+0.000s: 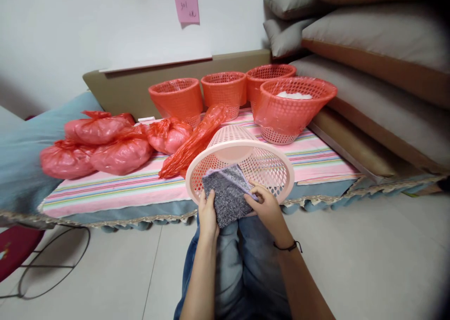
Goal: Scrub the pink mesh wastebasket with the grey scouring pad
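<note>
A pale pink mesh basket [242,146] lies tipped on its side at the bed's front edge, its mouth toward me. A folded grey fuzzy cloth [227,193] with a lilac edge sits half inside that mouth. My left hand [208,214] grips the cloth's lower left edge, fingers curled over it. My right hand [266,207] pinches the cloth's right side by the basket rim; a dark band circles that wrist. My knees in blue jeans [242,263] are right below.
Several red-lined baskets [291,106] stand on the striped sheet [316,156] at the back. Tied red plastic bags [105,146] lie left, one long bag [197,139] beside the pink basket. Sofa cushions [372,62] are stacked on the right. A wire stool [21,249] stands at lower left.
</note>
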Demonstrator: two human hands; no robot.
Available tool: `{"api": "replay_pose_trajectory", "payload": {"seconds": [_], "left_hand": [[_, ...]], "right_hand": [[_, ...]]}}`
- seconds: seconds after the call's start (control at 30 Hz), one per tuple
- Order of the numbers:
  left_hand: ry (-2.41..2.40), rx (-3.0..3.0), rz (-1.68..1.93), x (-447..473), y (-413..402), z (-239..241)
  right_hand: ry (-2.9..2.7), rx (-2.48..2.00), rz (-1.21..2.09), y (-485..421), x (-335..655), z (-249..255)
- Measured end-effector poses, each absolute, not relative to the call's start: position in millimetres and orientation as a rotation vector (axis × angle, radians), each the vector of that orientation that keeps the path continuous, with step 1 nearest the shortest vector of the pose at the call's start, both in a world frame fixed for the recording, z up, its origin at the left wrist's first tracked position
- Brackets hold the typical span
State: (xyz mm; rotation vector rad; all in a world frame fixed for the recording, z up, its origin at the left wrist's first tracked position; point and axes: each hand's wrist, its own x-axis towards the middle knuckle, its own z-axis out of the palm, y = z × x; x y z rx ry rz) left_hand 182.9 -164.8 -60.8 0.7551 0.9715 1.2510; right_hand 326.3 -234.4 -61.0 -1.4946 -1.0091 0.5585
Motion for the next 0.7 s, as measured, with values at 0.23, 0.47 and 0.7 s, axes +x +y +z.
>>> {"api": "replay_pose_trajectory", "payload": {"seconds": [0.23,0.47,0.7], "left_hand": [[0.935,0.664,1.243,179.3,-163.8,-56.1],[0.746,0.765,1.071,170.5,-168.7,-59.0],[0.79,0.834,1.069,170.9,-167.7,-57.0]], "right_hand": [[-0.912,-1.436,0.819,-235.6,341.1,-65.1],[-0.845,-1.29,0.942,-234.6,332.9,-61.3],[-0.744,-1.206,0.729,-228.1,333.2,-70.7]]}}
